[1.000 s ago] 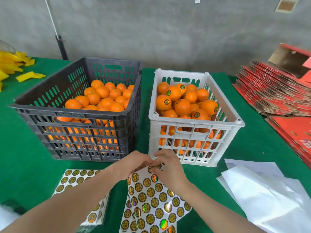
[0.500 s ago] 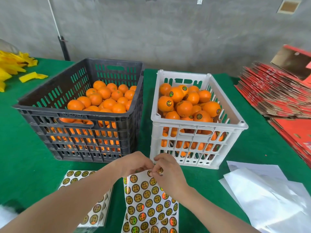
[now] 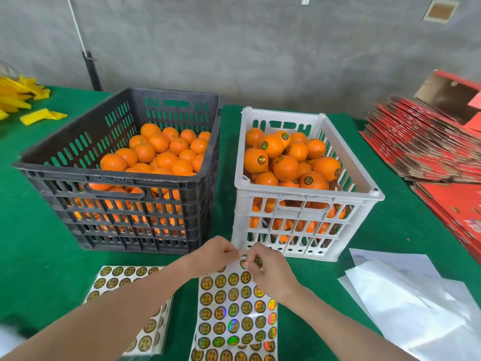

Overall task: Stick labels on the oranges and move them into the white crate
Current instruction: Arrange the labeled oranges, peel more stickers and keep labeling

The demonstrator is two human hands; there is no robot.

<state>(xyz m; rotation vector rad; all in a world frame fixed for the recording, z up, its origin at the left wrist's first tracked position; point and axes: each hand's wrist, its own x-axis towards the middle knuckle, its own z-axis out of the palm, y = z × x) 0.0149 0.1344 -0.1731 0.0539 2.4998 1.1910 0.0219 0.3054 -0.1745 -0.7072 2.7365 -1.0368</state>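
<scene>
Your left hand (image 3: 216,252) pinches the top edge of the label sheet (image 3: 234,311), which lies on the green surface (image 3: 39,256) just in front of the white crate (image 3: 307,198). The fingers of your right hand (image 3: 272,273) are curled tight on one label (image 3: 257,262) in the top row — whether its edge has lifted off the backing I cannot tell, since the fingers cover it.

The label is thin, light and floppy, and sticky on one side. By my judgement it will curl on itself or cling to skin if you take it by the middle. Take it by the very rim, touching as little of the adhesive face as you can, and pin the sheet flat with the left so the glossy backing does not rise with it.

The oranges (image 3: 156,155) waiting for labels sit heaped in the black crate (image 3: 117,178), left of the white one and well apart from both hands. They look firm and round, likely weighty, with a slightly waxy skin — a whole-hand grip around the widest part should hold, and a smooth cheek should take the label better than the stem dimple. The white crate is filled near to its rim with labelled oranges (image 3: 283,166), so set new ones down gently; they could roll or bruise.
</scene>
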